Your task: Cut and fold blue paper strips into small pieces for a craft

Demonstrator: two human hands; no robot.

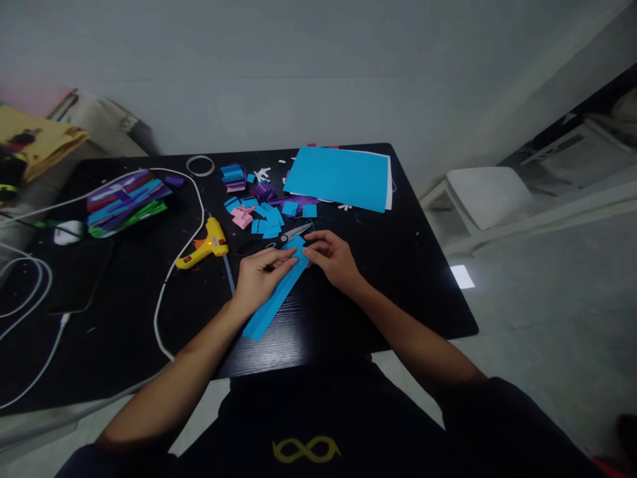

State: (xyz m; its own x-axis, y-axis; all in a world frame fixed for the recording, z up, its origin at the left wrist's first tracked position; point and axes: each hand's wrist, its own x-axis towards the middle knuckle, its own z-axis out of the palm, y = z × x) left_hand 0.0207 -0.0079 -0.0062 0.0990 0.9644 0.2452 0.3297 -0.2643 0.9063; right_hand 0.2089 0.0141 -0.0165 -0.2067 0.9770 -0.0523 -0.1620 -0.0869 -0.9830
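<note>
A long blue paper strip with a lengthwise crease slants across the front of the table. My left hand pinches it near its far end, thumb and fingers pressed together. On the other side of that end, my right hand grips the strip between thumb and fingers. Just beyond my hands lie scissors, partly hidden behind my left hand. Small cut blue paper pieces and pink pieces are scattered past the scissors.
A yellow glue gun lies left of my hands, its white cord looping over the table. Blue sheets rest at the back. Bundled coloured strips and a phone are left. A white stool stands right.
</note>
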